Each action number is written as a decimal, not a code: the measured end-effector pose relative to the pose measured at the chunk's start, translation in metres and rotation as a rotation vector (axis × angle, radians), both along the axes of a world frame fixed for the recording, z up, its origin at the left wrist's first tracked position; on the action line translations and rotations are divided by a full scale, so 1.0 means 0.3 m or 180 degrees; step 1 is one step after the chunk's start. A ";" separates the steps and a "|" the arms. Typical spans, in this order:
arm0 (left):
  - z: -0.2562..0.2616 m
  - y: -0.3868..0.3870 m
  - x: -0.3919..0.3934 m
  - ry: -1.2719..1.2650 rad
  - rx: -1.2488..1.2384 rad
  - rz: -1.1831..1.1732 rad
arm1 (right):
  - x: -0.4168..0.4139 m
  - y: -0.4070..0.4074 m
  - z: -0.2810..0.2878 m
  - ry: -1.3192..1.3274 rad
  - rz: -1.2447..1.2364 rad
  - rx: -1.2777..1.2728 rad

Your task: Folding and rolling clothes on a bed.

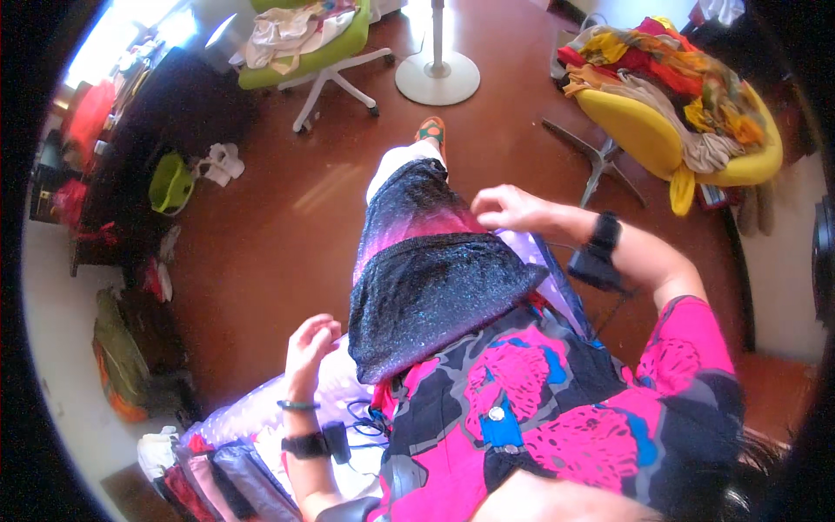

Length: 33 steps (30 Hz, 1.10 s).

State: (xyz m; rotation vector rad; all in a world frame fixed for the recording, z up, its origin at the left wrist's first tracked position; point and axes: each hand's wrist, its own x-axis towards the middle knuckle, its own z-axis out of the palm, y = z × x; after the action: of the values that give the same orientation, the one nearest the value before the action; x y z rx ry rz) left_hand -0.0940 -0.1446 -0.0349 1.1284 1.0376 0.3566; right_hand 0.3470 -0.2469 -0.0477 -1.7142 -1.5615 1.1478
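Note:
A glittery black-and-magenta knit garment (437,287) lies across my lap, its black part folded over the magenta part. My left hand (313,346) hovers just off its left edge, fingers loosely curled, with nothing seen in them. Beside the garment's upper right edge is my right hand (512,207). Its thumb and fingers are bent and a little apart, and no cloth shows between them. Whether the right fingertips touch the fabric is unclear. Below the garment is my pink and black patterned top (515,391).
I sit on a lavender dotted bedcover (261,401) with folded clothes (215,476) at my left. Ahead stand a green swivel chair (310,46) and a white round pole base (437,78). A yellow chair (633,130) heaped with clothes is at right, a green basket (171,184) at left.

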 end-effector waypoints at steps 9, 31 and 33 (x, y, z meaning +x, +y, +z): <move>-0.237 0.131 0.257 -0.0728 -0.1189 -0.0115 | -0.151 0.194 -0.010 0.2930 -0.1509 -0.0526; -0.180 0.236 0.346 -0.0808 -0.0450 0.0404 | -0.032 0.326 -0.034 0.2661 -0.2133 0.0021; -0.134 0.204 0.328 -0.0492 -0.0261 0.0252 | -0.005 0.285 -0.014 0.1307 -0.2114 0.0251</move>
State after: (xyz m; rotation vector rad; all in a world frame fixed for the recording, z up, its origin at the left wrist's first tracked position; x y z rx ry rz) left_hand 0.0045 -0.0834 -0.0752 0.9727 0.9535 0.4532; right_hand 0.3456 -0.1614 -0.0519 -1.6242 -0.6961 0.9804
